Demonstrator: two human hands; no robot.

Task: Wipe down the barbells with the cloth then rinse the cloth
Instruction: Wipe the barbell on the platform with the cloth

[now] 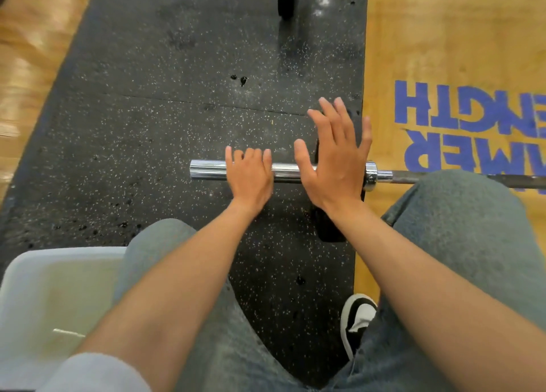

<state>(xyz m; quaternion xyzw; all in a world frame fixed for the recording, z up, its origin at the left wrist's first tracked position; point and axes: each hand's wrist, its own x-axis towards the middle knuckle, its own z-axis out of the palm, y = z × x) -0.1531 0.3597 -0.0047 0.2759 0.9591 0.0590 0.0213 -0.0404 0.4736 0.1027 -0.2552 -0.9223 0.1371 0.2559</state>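
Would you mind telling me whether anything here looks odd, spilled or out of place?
Mostly one thing: no cloth is visible, though the left hand grips the barbell sleeve and the right hand is spread open above it. Dark spots dot the rubber mat; I cannot tell whether they are drips or pits. The white tub holds cloudy water.

My forearms are bare to above the elbow; a light grey sleeve (97, 371) edge shows at the upper left arm. I wear grey-blue denim trousers (461, 229), faded at the knees. A black shoe (356, 320) with white tongue on one foot.
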